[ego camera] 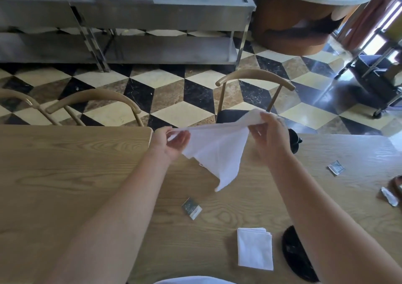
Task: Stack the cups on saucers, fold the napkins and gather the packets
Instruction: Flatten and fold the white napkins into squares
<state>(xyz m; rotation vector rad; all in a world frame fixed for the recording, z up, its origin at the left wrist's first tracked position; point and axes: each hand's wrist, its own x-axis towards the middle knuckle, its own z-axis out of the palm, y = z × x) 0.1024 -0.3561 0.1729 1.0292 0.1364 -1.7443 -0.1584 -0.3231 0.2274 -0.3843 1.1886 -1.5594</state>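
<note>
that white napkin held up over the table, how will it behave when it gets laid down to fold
Probably floppy: the white napkin sags to a hanging point between the left hand and right hand. Likely light, since fingertip pinches carry it. It should hold creases, judging by the folded napkin lying flat on the table.

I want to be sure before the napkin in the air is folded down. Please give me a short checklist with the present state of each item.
1. Left hand pinches one corner of the open napkin: ok.
2. Right hand grips the opposite corner: ok.
3. Napkin hangs free above the table, its low tip touching nothing: ok.
4. Landing area free: not ok, a small packet lies just below the tip.
5. Folded napkin lies flat near the front edge, ready as stack base: ok.
6. Edges aligned for the fold: cannot tell, the cloth is bunched.
</note>
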